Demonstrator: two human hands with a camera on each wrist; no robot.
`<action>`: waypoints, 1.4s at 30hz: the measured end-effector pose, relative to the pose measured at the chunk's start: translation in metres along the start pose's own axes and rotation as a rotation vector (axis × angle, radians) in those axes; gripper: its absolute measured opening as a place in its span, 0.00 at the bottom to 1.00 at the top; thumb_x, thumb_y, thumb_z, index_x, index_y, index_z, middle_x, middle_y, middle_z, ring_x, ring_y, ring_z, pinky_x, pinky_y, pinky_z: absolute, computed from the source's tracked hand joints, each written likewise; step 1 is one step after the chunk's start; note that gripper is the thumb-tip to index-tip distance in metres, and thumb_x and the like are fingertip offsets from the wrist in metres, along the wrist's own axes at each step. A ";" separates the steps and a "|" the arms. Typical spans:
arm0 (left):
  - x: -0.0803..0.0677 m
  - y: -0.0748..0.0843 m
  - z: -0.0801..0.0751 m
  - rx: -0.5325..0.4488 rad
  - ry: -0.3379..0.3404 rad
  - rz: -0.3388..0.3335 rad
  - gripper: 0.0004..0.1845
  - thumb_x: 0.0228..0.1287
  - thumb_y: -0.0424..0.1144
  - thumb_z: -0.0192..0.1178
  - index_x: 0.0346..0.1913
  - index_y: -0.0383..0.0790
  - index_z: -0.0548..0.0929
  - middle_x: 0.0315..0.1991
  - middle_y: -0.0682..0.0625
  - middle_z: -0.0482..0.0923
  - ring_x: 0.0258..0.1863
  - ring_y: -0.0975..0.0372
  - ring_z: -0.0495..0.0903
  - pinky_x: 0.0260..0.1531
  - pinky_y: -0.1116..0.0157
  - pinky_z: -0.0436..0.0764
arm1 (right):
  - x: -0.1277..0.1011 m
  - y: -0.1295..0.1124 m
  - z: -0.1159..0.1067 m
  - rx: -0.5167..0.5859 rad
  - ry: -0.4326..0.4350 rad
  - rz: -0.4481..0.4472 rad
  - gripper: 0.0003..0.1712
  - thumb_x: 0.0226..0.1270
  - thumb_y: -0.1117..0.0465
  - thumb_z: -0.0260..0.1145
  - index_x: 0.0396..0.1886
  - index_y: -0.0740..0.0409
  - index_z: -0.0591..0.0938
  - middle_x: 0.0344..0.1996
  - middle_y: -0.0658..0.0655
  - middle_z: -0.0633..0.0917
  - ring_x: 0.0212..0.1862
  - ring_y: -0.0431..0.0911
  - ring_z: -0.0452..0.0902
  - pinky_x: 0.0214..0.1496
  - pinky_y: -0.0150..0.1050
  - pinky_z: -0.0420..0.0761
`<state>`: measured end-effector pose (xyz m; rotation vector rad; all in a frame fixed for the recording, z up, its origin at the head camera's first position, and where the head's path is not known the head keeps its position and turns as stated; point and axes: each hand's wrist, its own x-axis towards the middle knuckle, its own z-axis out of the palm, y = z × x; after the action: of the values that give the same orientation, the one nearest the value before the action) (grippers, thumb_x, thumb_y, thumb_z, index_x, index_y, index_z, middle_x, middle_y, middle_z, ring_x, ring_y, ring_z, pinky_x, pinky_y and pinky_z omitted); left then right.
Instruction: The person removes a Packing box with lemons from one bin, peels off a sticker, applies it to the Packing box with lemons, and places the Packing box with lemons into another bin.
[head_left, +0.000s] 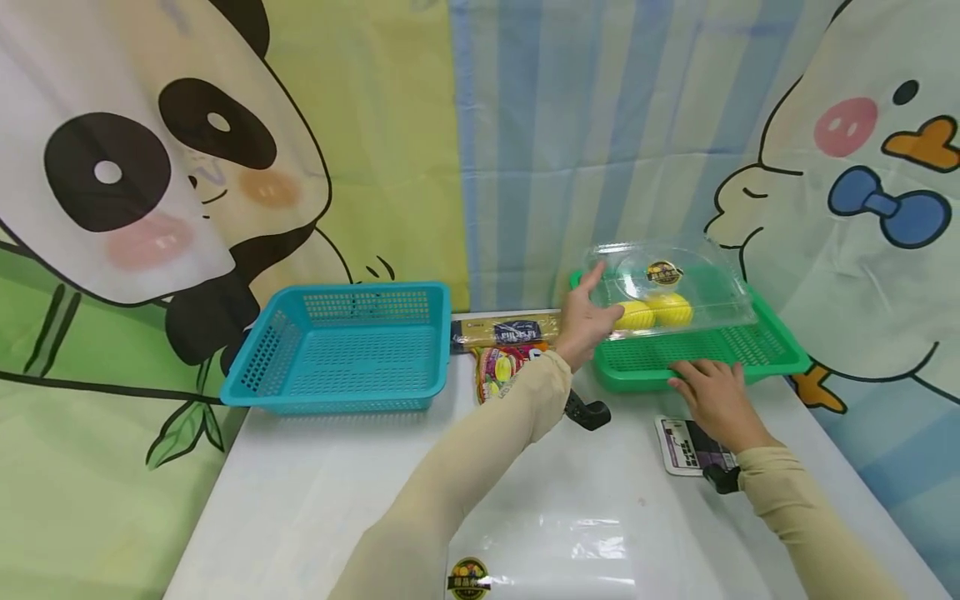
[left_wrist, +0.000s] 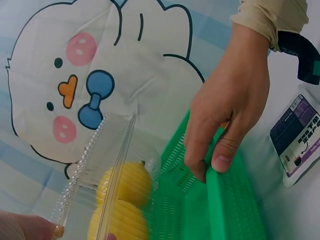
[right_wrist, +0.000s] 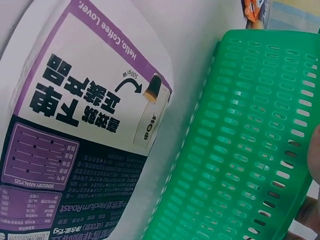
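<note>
- Clear plastic box (head_left: 675, 287) with two yellow fruits (head_left: 652, 312) — held over the green basket (head_left: 780, 354), at its left end.
- Left hand (head_left: 588, 321): fingers pinch the box's left edge.
- Right hand (head_left: 716, 396): thumb and fingers curled over the green basket's near rim.
- Coffee packet (head_left: 682, 446): flat on the white table (head_left: 300, 500), just beside the right hand.
- Blue basket (head_left: 345, 350) — left, well apart from the green one.

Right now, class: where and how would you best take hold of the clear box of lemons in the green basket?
Probably by its short left end, from the left, where the left hand already grips the clear box. The box is long and thin-walled, with a raised rim along its edge to pinch. The right hand steadies the green basket by its front rim.
</note>
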<state>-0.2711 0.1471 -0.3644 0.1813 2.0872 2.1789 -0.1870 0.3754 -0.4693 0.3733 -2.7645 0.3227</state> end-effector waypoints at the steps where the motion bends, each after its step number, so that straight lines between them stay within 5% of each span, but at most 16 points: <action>1: 0.001 -0.002 0.002 0.022 0.007 -0.001 0.49 0.55 0.18 0.61 0.77 0.62 0.65 0.81 0.54 0.55 0.18 0.66 0.74 0.13 0.73 0.69 | 0.000 0.000 0.000 0.003 -0.005 0.004 0.16 0.77 0.59 0.60 0.58 0.60 0.80 0.49 0.72 0.82 0.57 0.77 0.69 0.61 0.82 0.52; 4: 0.005 -0.009 0.007 0.057 0.020 -0.017 0.50 0.54 0.17 0.61 0.77 0.60 0.65 0.81 0.52 0.53 0.41 0.63 0.86 0.14 0.74 0.70 | 0.000 -0.001 0.000 0.008 -0.019 0.019 0.16 0.78 0.58 0.59 0.58 0.59 0.80 0.50 0.72 0.82 0.58 0.77 0.69 0.62 0.83 0.51; 7: 0.009 -0.016 0.011 0.057 0.017 -0.032 0.49 0.55 0.17 0.60 0.78 0.57 0.64 0.82 0.51 0.52 0.56 0.61 0.84 0.15 0.75 0.70 | 0.000 -0.002 -0.001 0.011 -0.028 0.031 0.16 0.78 0.57 0.59 0.59 0.59 0.80 0.52 0.73 0.81 0.59 0.77 0.68 0.63 0.84 0.50; 9: 0.010 -0.021 0.014 0.046 0.007 -0.041 0.48 0.56 0.17 0.60 0.78 0.56 0.64 0.82 0.51 0.52 0.49 0.64 0.85 0.14 0.74 0.69 | 0.000 -0.003 -0.002 0.009 -0.029 0.034 0.17 0.78 0.57 0.59 0.60 0.59 0.80 0.52 0.73 0.81 0.59 0.77 0.68 0.63 0.84 0.50; 12: 0.012 -0.029 0.018 0.025 -0.012 -0.047 0.47 0.59 0.17 0.58 0.78 0.57 0.63 0.82 0.52 0.51 0.23 0.65 0.78 0.12 0.72 0.65 | 0.000 -0.004 -0.003 0.008 -0.026 0.035 0.17 0.78 0.57 0.59 0.60 0.59 0.80 0.53 0.73 0.81 0.60 0.77 0.68 0.63 0.84 0.49; 14: 0.013 -0.034 0.022 -0.011 -0.021 -0.051 0.47 0.60 0.17 0.57 0.79 0.57 0.62 0.82 0.52 0.50 0.19 0.63 0.74 0.12 0.70 0.65 | 0.000 -0.005 -0.003 0.012 -0.022 0.035 0.17 0.78 0.57 0.59 0.59 0.59 0.80 0.53 0.72 0.81 0.60 0.77 0.68 0.64 0.84 0.49; 16: 0.014 -0.039 0.025 -0.051 -0.032 -0.058 0.46 0.62 0.17 0.56 0.79 0.58 0.62 0.82 0.52 0.49 0.19 0.57 0.76 0.13 0.69 0.67 | 0.000 -0.005 -0.002 0.021 -0.015 0.037 0.16 0.78 0.57 0.60 0.59 0.58 0.80 0.52 0.72 0.81 0.60 0.76 0.68 0.63 0.84 0.49; 19: 0.015 -0.044 0.031 -0.100 -0.031 -0.073 0.45 0.64 0.17 0.55 0.79 0.57 0.62 0.83 0.52 0.48 0.35 0.50 0.88 0.16 0.67 0.74 | -0.001 -0.004 -0.001 0.029 -0.004 0.038 0.15 0.77 0.59 0.61 0.58 0.58 0.80 0.51 0.71 0.82 0.59 0.76 0.68 0.63 0.84 0.50; 22: 0.016 -0.048 0.036 -0.106 -0.011 -0.087 0.45 0.64 0.17 0.54 0.79 0.57 0.62 0.83 0.52 0.48 0.40 0.45 0.88 0.18 0.67 0.77 | -0.001 -0.004 0.000 0.027 0.007 0.030 0.15 0.76 0.59 0.62 0.57 0.58 0.80 0.51 0.71 0.82 0.59 0.75 0.69 0.63 0.84 0.50; 25: 0.018 -0.051 0.040 -0.073 0.011 -0.094 0.45 0.63 0.16 0.54 0.78 0.57 0.63 0.82 0.53 0.49 0.25 0.50 0.82 0.16 0.68 0.74 | -0.001 -0.004 0.000 0.025 0.014 0.023 0.15 0.76 0.60 0.62 0.57 0.58 0.80 0.50 0.71 0.82 0.59 0.75 0.69 0.63 0.84 0.50; 28: 0.018 -0.054 0.044 -0.053 0.015 -0.107 0.46 0.63 0.16 0.54 0.78 0.58 0.63 0.82 0.54 0.50 0.13 0.57 0.65 0.16 0.67 0.73 | -0.001 -0.004 0.000 0.029 0.016 0.023 0.15 0.75 0.60 0.62 0.58 0.59 0.80 0.51 0.71 0.82 0.59 0.75 0.69 0.64 0.84 0.49; 32: 0.019 -0.055 0.050 -0.071 0.009 -0.128 0.45 0.64 0.17 0.54 0.78 0.61 0.64 0.82 0.56 0.50 0.09 0.60 0.58 0.27 0.57 0.86 | -0.001 -0.005 0.000 0.027 0.016 0.025 0.15 0.75 0.60 0.63 0.58 0.59 0.80 0.50 0.71 0.82 0.59 0.75 0.69 0.64 0.83 0.49; 36: 0.020 -0.057 0.056 -0.080 0.004 -0.142 0.45 0.66 0.18 0.54 0.77 0.66 0.64 0.82 0.58 0.50 0.09 0.61 0.58 0.40 0.47 0.87 | 0.000 -0.004 0.001 0.012 0.017 0.028 0.16 0.75 0.60 0.63 0.58 0.60 0.81 0.51 0.71 0.82 0.59 0.74 0.69 0.64 0.83 0.51; 42: 0.022 -0.062 0.064 -0.046 0.005 -0.153 0.46 0.64 0.16 0.53 0.78 0.62 0.62 0.82 0.58 0.49 0.09 0.62 0.57 0.18 0.66 0.81 | 0.000 -0.004 0.001 0.002 0.004 0.040 0.16 0.76 0.60 0.62 0.58 0.59 0.80 0.51 0.71 0.82 0.59 0.74 0.69 0.64 0.83 0.50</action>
<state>-0.2822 0.2166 -0.4236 0.0119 1.9802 2.1367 -0.1866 0.3712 -0.4698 0.3184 -2.7711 0.3362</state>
